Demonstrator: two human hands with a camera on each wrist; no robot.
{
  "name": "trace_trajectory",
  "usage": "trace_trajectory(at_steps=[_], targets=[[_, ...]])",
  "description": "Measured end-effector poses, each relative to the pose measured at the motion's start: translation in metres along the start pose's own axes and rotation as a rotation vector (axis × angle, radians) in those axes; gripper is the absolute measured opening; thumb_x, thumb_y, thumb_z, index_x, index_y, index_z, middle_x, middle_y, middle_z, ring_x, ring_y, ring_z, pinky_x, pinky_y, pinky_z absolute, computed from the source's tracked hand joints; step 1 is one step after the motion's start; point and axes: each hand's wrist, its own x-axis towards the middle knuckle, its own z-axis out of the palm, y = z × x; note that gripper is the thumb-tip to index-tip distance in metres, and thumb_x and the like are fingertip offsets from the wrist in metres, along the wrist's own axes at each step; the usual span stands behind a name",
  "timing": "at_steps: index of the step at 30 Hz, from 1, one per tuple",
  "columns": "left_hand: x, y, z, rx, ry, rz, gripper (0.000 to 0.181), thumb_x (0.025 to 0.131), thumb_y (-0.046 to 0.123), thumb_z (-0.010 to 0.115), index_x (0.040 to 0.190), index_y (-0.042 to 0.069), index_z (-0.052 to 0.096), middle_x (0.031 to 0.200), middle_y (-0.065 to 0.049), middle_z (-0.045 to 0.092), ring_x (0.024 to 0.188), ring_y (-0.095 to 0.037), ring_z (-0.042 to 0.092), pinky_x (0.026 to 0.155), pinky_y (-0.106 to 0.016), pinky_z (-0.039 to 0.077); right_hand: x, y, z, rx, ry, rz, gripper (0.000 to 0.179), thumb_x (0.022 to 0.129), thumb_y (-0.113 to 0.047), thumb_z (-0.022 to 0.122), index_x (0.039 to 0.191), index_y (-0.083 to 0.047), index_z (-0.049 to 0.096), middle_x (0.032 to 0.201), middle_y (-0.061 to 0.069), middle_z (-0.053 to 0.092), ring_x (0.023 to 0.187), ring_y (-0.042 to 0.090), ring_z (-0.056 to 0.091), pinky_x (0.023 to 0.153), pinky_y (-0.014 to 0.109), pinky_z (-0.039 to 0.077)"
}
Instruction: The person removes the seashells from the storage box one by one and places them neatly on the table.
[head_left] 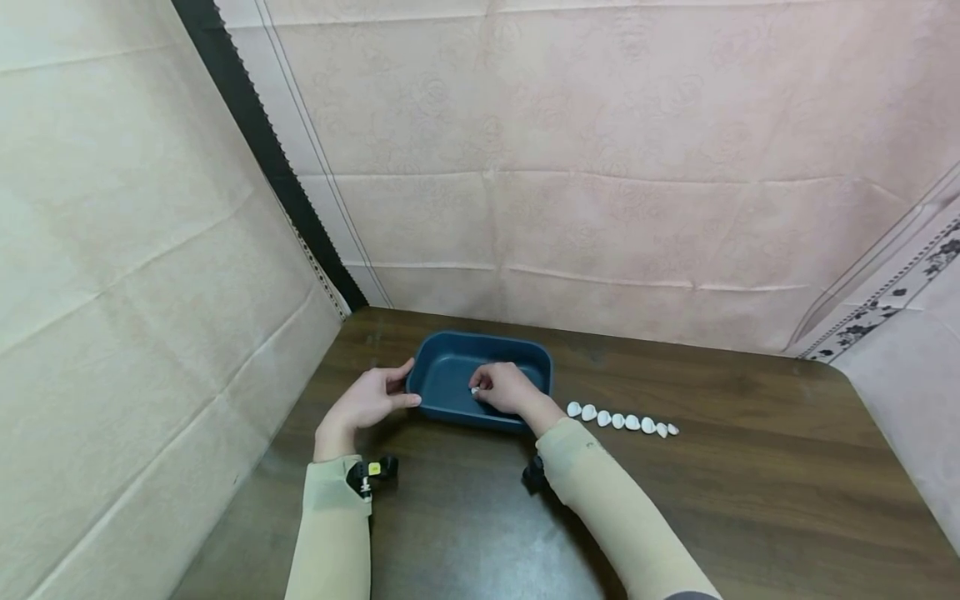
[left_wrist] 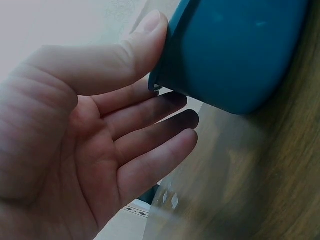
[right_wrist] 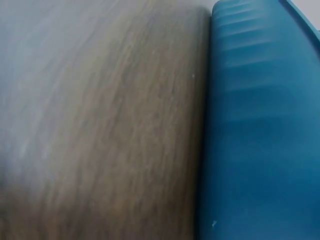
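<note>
A blue rectangular basin [head_left: 447, 379] with rounded corners sits on the wooden table. My left hand [head_left: 369, 400] grips its left end; in the left wrist view the thumb [left_wrist: 150, 30] lies against the rim and the index finger goes beneath it, the other fingers spread below. My right hand [head_left: 506, 387] is inside the basin, pinching a small white shell-like piece [head_left: 474, 390] above its floor. Right of the basin, several similar white shell-like pieces [head_left: 618, 421] lie in a slanting row. The right wrist view shows only the basin's outer wall [right_wrist: 260, 130] and tabletop, not the hand.
The brown table [head_left: 750, 492] extends right and toward me. Pale cloth [head_left: 600, 208] hangs behind the table and on both sides, with a dark strip [head_left: 277, 167] at the back left. Both wrists wear black camera mounts.
</note>
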Motion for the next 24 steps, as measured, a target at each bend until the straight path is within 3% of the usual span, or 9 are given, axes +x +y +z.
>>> trace_trajectory(at_steps=[7,13,21,24], targets=[[-0.001,0.000,-0.001,-0.014,0.003,-0.012,0.075,0.101,0.022,0.078,0.165,0.010,0.040,0.164,-0.012,0.046,0.141,-0.035,0.057,0.114,-0.056,0.047,-0.003,-0.001,-0.005,0.070,0.024,-0.008,0.009,0.107,-0.018,0.068,0.109,-0.015,0.077,0.095,-0.003,0.069,0.088,0.017,0.062,0.084,0.037,0.055],[-0.002,-0.001,-0.001,-0.017,-0.006,0.013,0.075,0.102,0.023,0.077,0.165,0.009,0.040,0.164,-0.012,0.046,0.141,-0.033,0.057,0.115,-0.055,0.046,-0.016,-0.004,-0.019,0.197,0.128,-0.004,0.016,0.108,-0.024,0.067,0.115,-0.013,0.077,0.097,-0.001,0.069,0.089,0.021,0.062,0.080,0.036,0.055],[0.001,-0.001,0.000,-0.006,-0.009,0.024,0.074,0.102,0.023,0.076,0.165,0.008,0.039,0.165,-0.013,0.045,0.141,-0.034,0.057,0.115,-0.055,0.046,-0.061,0.009,-0.048,0.408,0.229,-0.011,0.028,0.108,-0.030,0.068,0.127,-0.010,0.076,0.115,0.002,0.073,0.101,0.027,0.064,0.088,0.040,0.058],[0.000,-0.003,0.001,-0.003,-0.009,0.028,0.075,0.102,0.022,0.077,0.165,0.008,0.039,0.165,-0.013,0.045,0.140,-0.033,0.057,0.115,-0.053,0.047,-0.086,0.017,-0.054,0.497,0.272,0.010,0.031,0.107,-0.032,0.069,0.130,-0.011,0.074,0.113,0.007,0.072,0.102,0.036,0.064,0.083,0.043,0.059]])
